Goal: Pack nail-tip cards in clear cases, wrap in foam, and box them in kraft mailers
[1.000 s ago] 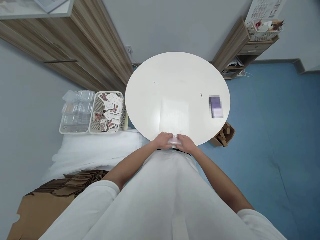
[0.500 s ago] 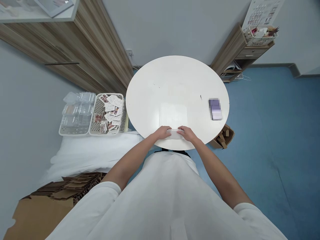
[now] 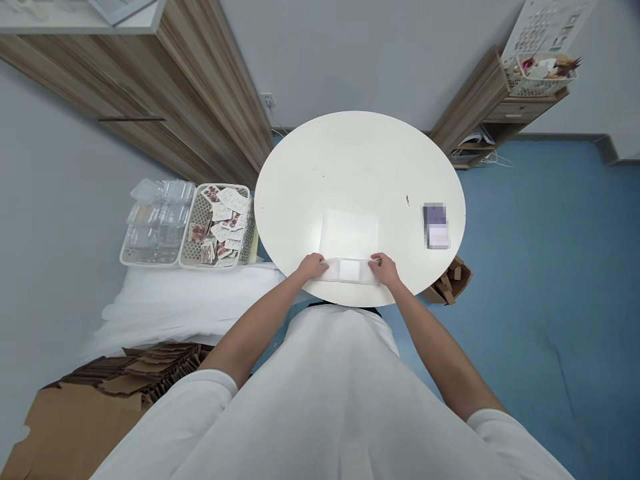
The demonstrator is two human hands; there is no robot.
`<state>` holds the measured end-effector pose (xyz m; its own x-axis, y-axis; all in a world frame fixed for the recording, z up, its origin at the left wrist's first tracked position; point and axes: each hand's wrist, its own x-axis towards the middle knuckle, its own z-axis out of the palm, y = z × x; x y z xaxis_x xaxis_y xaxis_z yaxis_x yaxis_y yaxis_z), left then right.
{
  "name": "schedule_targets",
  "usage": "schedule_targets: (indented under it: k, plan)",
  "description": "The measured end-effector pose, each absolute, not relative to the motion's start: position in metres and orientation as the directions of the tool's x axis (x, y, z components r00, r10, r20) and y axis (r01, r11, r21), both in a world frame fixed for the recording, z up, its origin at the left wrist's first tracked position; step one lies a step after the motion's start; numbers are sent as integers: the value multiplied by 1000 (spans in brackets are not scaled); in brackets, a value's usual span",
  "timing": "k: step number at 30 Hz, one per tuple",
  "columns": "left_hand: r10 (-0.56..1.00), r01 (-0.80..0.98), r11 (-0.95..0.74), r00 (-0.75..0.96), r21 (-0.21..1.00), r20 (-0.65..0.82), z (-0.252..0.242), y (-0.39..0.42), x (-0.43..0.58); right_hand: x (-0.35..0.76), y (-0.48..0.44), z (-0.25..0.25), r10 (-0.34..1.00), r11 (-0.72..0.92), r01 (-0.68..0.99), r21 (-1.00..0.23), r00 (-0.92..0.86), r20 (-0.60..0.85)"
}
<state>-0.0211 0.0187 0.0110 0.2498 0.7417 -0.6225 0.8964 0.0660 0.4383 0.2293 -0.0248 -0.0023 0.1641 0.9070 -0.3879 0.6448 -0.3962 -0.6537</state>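
Observation:
A clear plastic case (image 3: pixel 349 270) with a white card inside lies spread flat at the near edge of the round white table (image 3: pixel 350 173). My left hand (image 3: pixel 313 266) grips its left end with curled fingers. My right hand (image 3: pixel 384 267) pinches its right end. The two hands sit apart, with the case stretched between them. A faint pale sheet (image 3: pixel 349 233) lies on the table just beyond the case.
A small purple packet (image 3: pixel 435 226) lies at the table's right side. Left of the table stand two white baskets, one with clear cases (image 3: pixel 156 223), one with printed cards (image 3: pixel 217 225). Flattened cardboard (image 3: pixel 135 370) lies lower left. A cardboard box (image 3: pixel 449 277) sits on the blue floor.
My hands were close together over a folded case at the table's edge. They have moved forward and apart, and the case now lies opened out flat between them.

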Motion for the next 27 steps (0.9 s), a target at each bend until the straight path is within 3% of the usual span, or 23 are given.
schedule_targets:
  k: [3, 5, 8, 10, 18, 27]
  plan:
    - [845, 927, 13, 190, 375, -499, 17, 12, -18, 225, -29, 6, 977, -211, 773, -599, 150, -151]
    - [900, 916, -145, 280, 375, -335, 22, 5, -14, 219, -34, 13, 999, -18, 850, -527, -3, -40]
    - [798, 783, -443, 566, 436, -207, 27, -4, -6, 208, -41, 19, 942, 267, 849, -456, -329, -62]
    - [718, 717, -523, 662, 462, -216, 26, -8, -3, 202, -45, 17, 884, 369, 822, -433, -455, -110]
    - [701, 736, -507, 655, 449, -282, 21, -4, 1, 198, -41, 6, 871, 348, 828, -440, -459, -173]
    - [670, 740, -426, 645, 521, -367, 30, -24, -9, 199, -62, 27, 838, 170, 789, -591, -432, -335]
